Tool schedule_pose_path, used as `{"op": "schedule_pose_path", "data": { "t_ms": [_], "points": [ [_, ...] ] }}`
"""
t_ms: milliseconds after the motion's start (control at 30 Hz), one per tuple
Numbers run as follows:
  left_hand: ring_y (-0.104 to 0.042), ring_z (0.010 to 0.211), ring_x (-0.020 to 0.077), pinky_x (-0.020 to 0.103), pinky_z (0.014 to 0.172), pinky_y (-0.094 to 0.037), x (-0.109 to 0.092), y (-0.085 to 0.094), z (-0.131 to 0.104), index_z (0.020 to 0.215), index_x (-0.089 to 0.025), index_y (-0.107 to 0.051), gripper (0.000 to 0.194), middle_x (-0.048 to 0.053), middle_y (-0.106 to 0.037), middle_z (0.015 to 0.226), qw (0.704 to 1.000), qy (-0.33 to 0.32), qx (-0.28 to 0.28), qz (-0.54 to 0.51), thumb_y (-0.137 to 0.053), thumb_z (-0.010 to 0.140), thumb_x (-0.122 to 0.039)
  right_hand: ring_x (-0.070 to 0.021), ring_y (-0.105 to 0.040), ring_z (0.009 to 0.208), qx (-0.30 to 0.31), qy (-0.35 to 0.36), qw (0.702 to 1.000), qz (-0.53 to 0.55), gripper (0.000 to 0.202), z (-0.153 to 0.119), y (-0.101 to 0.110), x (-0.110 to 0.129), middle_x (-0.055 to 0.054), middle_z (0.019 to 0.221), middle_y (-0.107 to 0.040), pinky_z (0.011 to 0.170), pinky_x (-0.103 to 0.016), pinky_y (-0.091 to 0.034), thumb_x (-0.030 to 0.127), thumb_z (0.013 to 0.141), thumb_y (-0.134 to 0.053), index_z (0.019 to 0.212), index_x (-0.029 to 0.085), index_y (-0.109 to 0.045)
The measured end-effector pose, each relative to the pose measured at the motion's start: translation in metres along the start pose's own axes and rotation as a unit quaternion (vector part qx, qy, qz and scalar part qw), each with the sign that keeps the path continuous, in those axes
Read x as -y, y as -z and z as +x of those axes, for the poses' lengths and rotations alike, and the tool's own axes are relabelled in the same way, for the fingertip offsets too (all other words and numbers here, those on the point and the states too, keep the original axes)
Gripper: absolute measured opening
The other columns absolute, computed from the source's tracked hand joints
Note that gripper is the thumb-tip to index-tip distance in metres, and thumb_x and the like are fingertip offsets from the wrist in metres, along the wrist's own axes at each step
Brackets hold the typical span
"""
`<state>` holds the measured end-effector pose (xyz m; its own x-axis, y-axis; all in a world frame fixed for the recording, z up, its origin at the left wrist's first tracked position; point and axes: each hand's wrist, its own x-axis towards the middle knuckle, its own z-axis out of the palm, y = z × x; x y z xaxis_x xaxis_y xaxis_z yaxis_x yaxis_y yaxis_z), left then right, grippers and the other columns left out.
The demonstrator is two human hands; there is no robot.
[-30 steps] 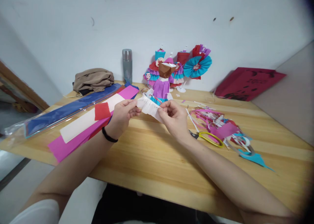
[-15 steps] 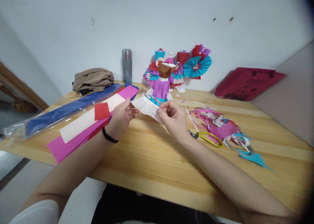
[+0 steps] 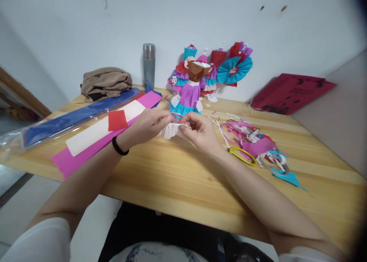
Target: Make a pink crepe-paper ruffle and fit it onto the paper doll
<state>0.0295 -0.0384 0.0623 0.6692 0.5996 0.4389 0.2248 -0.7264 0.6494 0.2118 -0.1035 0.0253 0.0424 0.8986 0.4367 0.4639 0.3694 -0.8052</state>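
Observation:
Between my two hands is a gathered strip of white crepe paper [image 3: 171, 131], its ruffled edge hanging downward. My left hand [image 3: 153, 123] is closed, thumb and fingers pinching the strip's left end. At the other end, my right hand [image 3: 198, 131] pinches it, also closed. Just behind my fingers stands a paper doll dress [image 3: 189, 95] with a purple body, a blue ruffle at the bottom and a brown top part. My fingertips hide part of the white strip and the lowest edge of the dress.
Left lie crepe paper sheets [image 3: 86, 139], a red paper square [image 3: 117, 120], a plastic-wrapped blue pack [image 3: 77, 116] and brown cloth [image 3: 106, 82]. A flask [image 3: 149, 67] stands behind. Right are yellow-handled scissors [image 3: 243, 157], paper scraps [image 3: 258, 145] and a red bag [image 3: 289, 93]. Several finished paper dresses [image 3: 235, 70] line the wall.
My hands have come closer together. The white strip, stretched out and tilted before, is now bunched between them. The view has shifted slightly downward.

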Motion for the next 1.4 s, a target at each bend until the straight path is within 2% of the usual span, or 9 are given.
{"op": "schedule_pose_path", "data": {
  "t_ms": [167,300,500,700,800,900,1100,1300,1400],
  "points": [
    [-0.035,0.049,0.009,0.021,0.045,-0.022,0.006,-0.001,-0.001,0.05,-0.016,-0.053,0.035,-0.002,-0.041,0.05,0.983,0.079,0.118,-0.117,-0.056,0.079,-0.034,-0.0099,-0.04,0.054,0.042,0.011,0.999,-0.022,0.008,0.001,0.001,0.002,0.004,0.059,-0.048,0.052,-0.025,-0.029,0.025,0.075,-0.055,0.073,0.019,-0.061],
    [-0.034,0.047,0.0078,0.02,0.043,-0.022,0.013,0.0,0.0,0.048,-0.016,-0.05,0.034,-0.002,-0.039,0.048,0.967,0.109,0.148,-0.175,-0.061,0.074,-0.033,-0.0097,-0.039,0.049,0.051,0.02,0.992,-0.117,0.012,-0.002,0.0,0.004,0.004,0.053,-0.048,0.051,-0.026,-0.028,0.023,0.078,-0.056,0.077,0.019,-0.066],
    [-0.042,0.046,0.0087,0.02,0.042,-0.027,0.024,-0.001,-0.003,0.056,-0.015,-0.064,0.024,0.0,-0.05,0.051,0.961,0.132,0.121,-0.212,-0.066,0.073,-0.03,-0.0124,-0.043,0.051,0.018,0.025,0.971,-0.236,0.025,-0.009,0.0,0.015,0.003,0.055,-0.052,0.056,-0.028,-0.03,0.028,0.078,-0.066,0.102,0.02,-0.068],
    [-0.052,0.048,0.013,0.022,0.044,-0.037,0.017,0.001,-0.004,0.059,-0.015,-0.069,0.018,0.004,-0.061,0.055,0.955,0.141,0.08,-0.248,-0.069,0.071,-0.028,-0.0114,-0.044,0.052,0.013,-0.011,0.993,-0.115,0.011,-0.002,0.017,0.023,0.002,0.056,-0.053,0.052,-0.026,-0.03,0.03,0.077,-0.064,0.077,0.02,-0.06],
    [-0.052,0.049,0.0119,0.021,0.046,-0.037,0.015,0.001,-0.006,0.059,-0.014,-0.07,0.017,0.004,-0.06,0.056,0.96,0.125,0.077,-0.24,-0.068,0.072,-0.026,-0.0109,-0.044,0.053,0.054,-0.037,0.997,-0.047,0.02,0.001,0.022,0.021,0.0,0.058,-0.054,0.05,-0.026,-0.03,0.035,0.076,-0.064,0.066,0.019,-0.057],
    [-0.049,0.05,0.0104,0.021,0.047,-0.034,0.012,0.0,-0.007,0.059,-0.014,-0.069,0.016,0.002,-0.057,0.054,0.968,0.101,0.071,-0.22,-0.068,0.071,-0.025,-0.0094,-0.04,0.05,0.083,-0.063,0.994,-0.009,0.02,0.0,0.023,0.02,0.002,0.056,-0.05,0.047,-0.025,-0.028,0.035,0.073,-0.067,0.064,0.02,-0.058],
    [-0.04,0.047,0.0065,0.019,0.045,-0.029,0.003,-0.001,-0.007,0.057,-0.013,-0.061,0.022,-0.002,-0.049,0.052,0.985,0.068,0.08,-0.138,-0.059,0.074,-0.025,-0.0087,-0.038,0.05,0.079,-0.075,0.994,-0.011,0.014,-0.002,0.02,0.028,0.003,0.055,-0.048,0.047,-0.024,-0.028,0.025,0.069,-0.066,0.062,0.019,-0.057],
    [-0.043,0.053,0.0066,0.019,0.049,-0.032,0.005,0.0,-0.007,0.06,-0.012,-0.058,0.026,-0.002,-0.051,0.056,0.995,0.016,0.081,-0.048,-0.053,0.079,-0.028,-0.0103,-0.043,0.052,0.101,-0.097,0.99,0.006,0.013,-0.004,0.015,0.038,0.001,0.057,-0.052,0.05,-0.025,-0.031,0.024,0.069,-0.066,0.062,0.018,-0.057],
    [-0.044,0.055,0.007,0.019,0.049,-0.032,0.008,-0.001,-0.007,0.06,-0.012,-0.059,0.026,-0.002,-0.053,0.057,0.997,0.007,0.073,-0.031,-0.052,0.08,-0.029,-0.0107,-0.043,0.052,0.085,-0.104,0.991,-0.004,0.01,-0.004,0.014,0.038,0.0,0.059,-0.054,0.05,-0.026,-0.031,0.024,0.07,-0.064,0.064,0.018,-0.06]
  ]
}}
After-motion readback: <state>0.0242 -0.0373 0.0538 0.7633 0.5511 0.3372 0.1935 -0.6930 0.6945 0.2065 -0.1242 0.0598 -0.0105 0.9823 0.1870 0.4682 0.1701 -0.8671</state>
